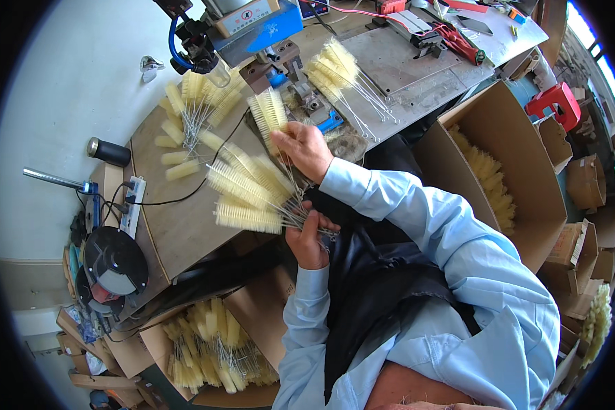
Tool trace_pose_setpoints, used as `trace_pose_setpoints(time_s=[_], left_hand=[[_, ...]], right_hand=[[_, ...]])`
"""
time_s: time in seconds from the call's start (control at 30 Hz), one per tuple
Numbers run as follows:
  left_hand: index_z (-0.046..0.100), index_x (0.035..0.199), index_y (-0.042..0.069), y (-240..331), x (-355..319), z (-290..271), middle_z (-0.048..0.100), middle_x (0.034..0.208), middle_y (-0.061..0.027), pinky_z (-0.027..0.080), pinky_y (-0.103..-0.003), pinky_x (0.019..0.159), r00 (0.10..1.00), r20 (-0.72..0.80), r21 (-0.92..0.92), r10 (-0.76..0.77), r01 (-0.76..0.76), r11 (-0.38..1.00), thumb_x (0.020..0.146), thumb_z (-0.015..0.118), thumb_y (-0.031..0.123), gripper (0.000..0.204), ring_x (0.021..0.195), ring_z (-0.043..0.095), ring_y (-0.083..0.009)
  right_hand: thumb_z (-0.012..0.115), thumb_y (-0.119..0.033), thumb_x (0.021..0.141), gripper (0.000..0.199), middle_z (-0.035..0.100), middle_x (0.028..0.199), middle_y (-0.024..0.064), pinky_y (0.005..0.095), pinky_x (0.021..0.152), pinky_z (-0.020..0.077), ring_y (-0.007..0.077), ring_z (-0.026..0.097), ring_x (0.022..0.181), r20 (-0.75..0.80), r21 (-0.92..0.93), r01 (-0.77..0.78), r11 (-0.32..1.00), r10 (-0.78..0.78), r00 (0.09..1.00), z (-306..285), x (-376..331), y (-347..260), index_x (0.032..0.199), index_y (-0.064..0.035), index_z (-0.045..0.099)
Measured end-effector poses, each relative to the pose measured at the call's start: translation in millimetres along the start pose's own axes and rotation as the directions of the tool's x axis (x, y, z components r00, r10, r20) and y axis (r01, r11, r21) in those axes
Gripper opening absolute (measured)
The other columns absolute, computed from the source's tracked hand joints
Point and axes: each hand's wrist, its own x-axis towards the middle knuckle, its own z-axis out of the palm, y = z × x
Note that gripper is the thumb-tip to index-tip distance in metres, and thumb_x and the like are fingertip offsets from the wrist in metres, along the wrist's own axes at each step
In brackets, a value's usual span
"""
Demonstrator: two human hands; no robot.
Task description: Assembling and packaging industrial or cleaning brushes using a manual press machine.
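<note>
My left hand is closed round the twisted wire handles of several bottle brushes, whose cream bristle heads fan out to the left over the table edge. Just above it, my right hand pinches bottle brushes with pale bristles, close below their heads; how many it holds I cannot tell. Those heads point up toward the metal clamp fixture of a bench press. On the table to the left lies a heap of loose brushes, and a smaller pile lies right of the fixture.
Cardboard boxes with more brushes stand below left and at right. A black cable crosses the table from a white power strip. Near the left edge sits a round black device. Red-handled tools lie at the back.
</note>
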Motion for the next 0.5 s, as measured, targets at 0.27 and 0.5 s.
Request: trace_pose_setpoints(time_s=[0.27,0.5], left_hand=[[0.052,0.119,-0.001,4,-5,-6,0.060,0.083,-0.0101,0.057,-0.034,0.061,0.998,-0.049,0.014,0.025,-0.025,1.000,0.099,0.057,0.009,0.023,0.069,0.061,-0.0175],[0.059,0.108,0.001,20,31,8,0.065,0.087,-0.0073,0.052,-0.029,0.056,0.994,0.003,0.074,0.110,-0.110,0.991,0.101,0.061,0.026,0.027,0.070,0.063,-0.0140]], right_hand=[[0.074,-0.016,0.088,0.021,0.056,0.061,-0.0017,0.0290,0.047,0.0390,0.0064,0.048,0.053,0.042,0.279,-0.184,0.943,0.179,0.983,-9,-8,10,0.080,0.0008,0.064],[0.073,-0.020,0.084,0.027,0.066,0.071,0.0190,0.0370,0.060,0.0517,0.0178,0.065,0.063,0.016,-0.190,0.026,0.981,-0.023,1.000,4,-40,26,0.088,0.0050,0.065]])
